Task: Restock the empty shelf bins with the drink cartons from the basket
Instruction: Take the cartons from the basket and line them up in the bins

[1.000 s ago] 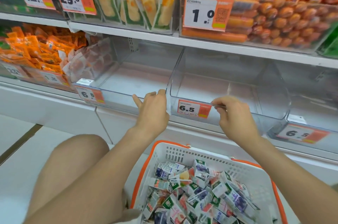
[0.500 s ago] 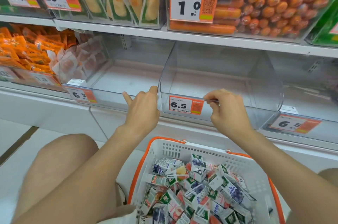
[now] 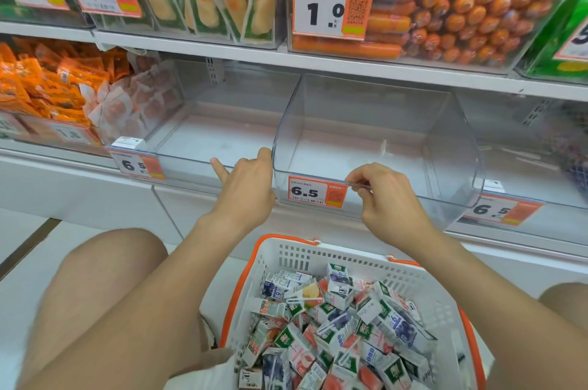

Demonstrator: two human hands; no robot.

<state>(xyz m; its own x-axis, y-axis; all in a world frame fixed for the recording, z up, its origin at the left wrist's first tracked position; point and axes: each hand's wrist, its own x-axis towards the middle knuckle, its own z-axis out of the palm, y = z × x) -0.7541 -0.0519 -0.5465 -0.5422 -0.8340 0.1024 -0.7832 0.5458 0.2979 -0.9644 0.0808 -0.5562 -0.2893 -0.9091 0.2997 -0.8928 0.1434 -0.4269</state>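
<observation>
while cartons (image 3: 334, 326) sit in basket (image 3: 286, 249) | left hand (image 3: 246, 189): fingers (image 3: 264, 154) curled on empty bin (image 3: 350, 151) corner | right hand (image 3: 386, 198): fingers (image 3: 356, 178) pinch its lip | likely squaring it to load

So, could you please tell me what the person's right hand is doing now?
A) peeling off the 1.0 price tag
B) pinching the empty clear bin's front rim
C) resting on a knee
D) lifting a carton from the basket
B: the right hand has its fingers curled on the front rim of the empty clear bin, just right of its 6.5 price tag.
</observation>
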